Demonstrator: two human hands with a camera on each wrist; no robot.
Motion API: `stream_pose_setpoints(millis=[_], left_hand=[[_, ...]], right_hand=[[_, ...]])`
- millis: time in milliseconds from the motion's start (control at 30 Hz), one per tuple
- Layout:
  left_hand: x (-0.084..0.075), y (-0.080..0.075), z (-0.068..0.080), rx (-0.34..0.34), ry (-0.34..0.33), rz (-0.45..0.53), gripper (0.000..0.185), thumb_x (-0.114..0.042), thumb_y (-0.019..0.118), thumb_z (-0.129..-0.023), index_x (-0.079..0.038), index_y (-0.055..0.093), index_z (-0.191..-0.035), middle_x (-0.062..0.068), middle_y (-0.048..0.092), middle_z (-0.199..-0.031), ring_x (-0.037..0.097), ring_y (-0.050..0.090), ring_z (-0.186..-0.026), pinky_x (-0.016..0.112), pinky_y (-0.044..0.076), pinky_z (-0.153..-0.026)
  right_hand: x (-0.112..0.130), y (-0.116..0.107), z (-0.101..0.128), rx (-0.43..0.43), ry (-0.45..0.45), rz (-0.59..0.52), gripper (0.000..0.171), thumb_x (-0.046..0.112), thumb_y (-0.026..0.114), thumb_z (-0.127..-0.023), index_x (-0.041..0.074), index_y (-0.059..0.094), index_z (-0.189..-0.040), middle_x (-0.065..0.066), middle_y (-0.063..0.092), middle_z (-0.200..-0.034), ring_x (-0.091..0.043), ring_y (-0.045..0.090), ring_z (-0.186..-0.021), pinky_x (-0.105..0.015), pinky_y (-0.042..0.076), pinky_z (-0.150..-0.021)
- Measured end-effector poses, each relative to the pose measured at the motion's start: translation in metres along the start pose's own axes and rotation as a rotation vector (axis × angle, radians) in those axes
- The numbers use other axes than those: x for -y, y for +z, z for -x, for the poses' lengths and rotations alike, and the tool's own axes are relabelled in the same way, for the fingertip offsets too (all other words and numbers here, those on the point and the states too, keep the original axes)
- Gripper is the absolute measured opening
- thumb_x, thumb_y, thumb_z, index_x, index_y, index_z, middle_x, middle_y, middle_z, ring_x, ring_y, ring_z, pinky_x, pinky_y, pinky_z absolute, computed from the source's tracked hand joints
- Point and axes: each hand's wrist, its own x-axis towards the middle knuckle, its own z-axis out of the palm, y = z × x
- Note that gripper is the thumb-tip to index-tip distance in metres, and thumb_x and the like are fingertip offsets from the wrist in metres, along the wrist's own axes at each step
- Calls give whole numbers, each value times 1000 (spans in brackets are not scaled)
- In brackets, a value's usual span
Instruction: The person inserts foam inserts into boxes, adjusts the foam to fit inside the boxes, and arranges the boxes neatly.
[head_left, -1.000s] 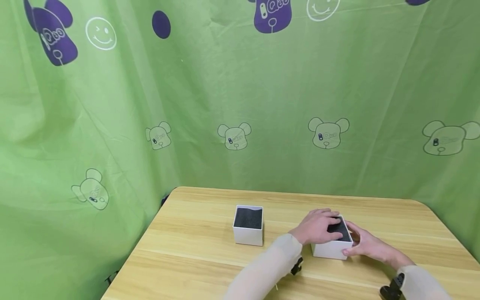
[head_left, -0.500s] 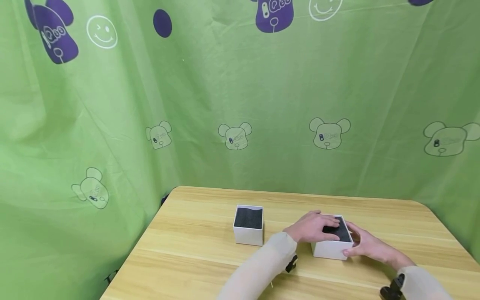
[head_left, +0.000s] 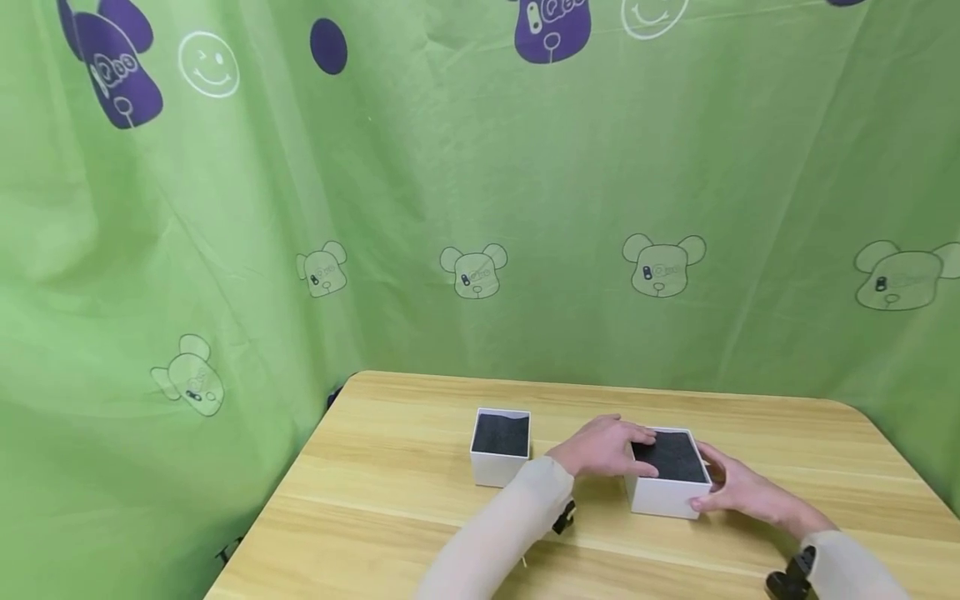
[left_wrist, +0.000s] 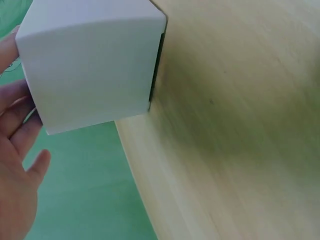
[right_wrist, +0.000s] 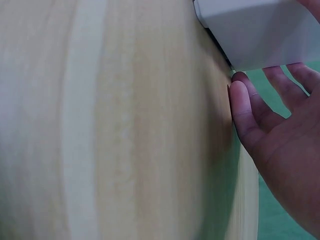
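Note:
A white square box point(head_left: 666, 500) with a dark foam insert point(head_left: 672, 457) in its top stands on the right half of the wooden table. My left hand point(head_left: 603, 446) rests at its left edge, fingers and thumb extended over the rim. In the left wrist view, those fingers point(left_wrist: 15, 117) touch one edge of the box point(left_wrist: 92, 75). My right hand point(head_left: 738, 490) holds the box from the right, thumb at the near corner and fingers along that side. In the right wrist view, fingertips of the right hand point(right_wrist: 285, 130) touch the box wall point(right_wrist: 260, 37).
To the left stands a second white box point(head_left: 498, 471) with a dark foam insert, close to my left forearm point(head_left: 498, 525). The wooden table point(head_left: 360, 500) has rounded far corners. A green patterned curtain point(head_left: 555, 333) hangs behind and beside it.
My left hand has slid leftward from over the foam to the box's left rim, exposing more of the insert. The right hand keeps its place at the box.

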Motion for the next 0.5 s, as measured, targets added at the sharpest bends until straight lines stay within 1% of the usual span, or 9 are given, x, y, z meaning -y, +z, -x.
stream_pose_setpoints(millis=[67, 167, 333, 400, 433, 500], left_hand=[[-2, -4, 0, 5, -11, -10, 57, -59, 58, -85, -31, 52, -134, -22, 47, -136, -4, 38, -125, 20, 18, -109], [-5, -7, 0, 16, -26, -23, 56, -59, 59, -84, -32, 54, -133, -22, 49, -134, -2, 43, -121, 18, 24, -105], [-8, -8, 1, 25, -50, -36, 56, -60, 61, -83, -33, 55, -132, -20, 53, -130, -1, 49, -115, 15, 32, -97], [-8, -10, 2, 27, -69, -40, 57, -60, 62, -81, -34, 56, -131, -20, 54, -128, -1, 51, -113, 15, 35, -95], [-9, -12, 2, 31, -81, -42, 57, -61, 63, -81, -34, 56, -131, -20, 54, -128, -1, 51, -112, 15, 35, -94], [-11, -15, 2, 37, -105, -52, 58, -61, 64, -80, -35, 56, -130, -20, 56, -126, -1, 52, -110, 16, 37, -92]], right_hand=[[0, -1, 0, 0, 1, -2, 92, -11, 68, -77, -20, -1, -138, -52, 33, -122, -12, 60, -100, -32, 52, -80], [1, -2, 1, 2, 14, 1, 92, -10, 67, -78, -20, -1, -139, -50, 35, -122, -11, 59, -101, -31, 52, -81], [-1, -2, 1, 9, 16, -9, 91, -10, 67, -79, -20, -1, -138, -46, 39, -122, -13, 60, -100, -32, 52, -80], [-2, -2, 1, 11, 10, -26, 91, -11, 66, -79, -20, -2, -138, -39, 44, -123, -15, 61, -99, -33, 52, -80], [-2, -2, 1, 12, 5, -33, 91, -11, 66, -78, -20, -2, -138, -34, 47, -124, -15, 61, -99, -34, 52, -80], [-3, -2, 1, 14, -8, -43, 91, -11, 66, -78, -21, -2, -137, -17, 52, -125, -15, 60, -100, -33, 52, -80]])
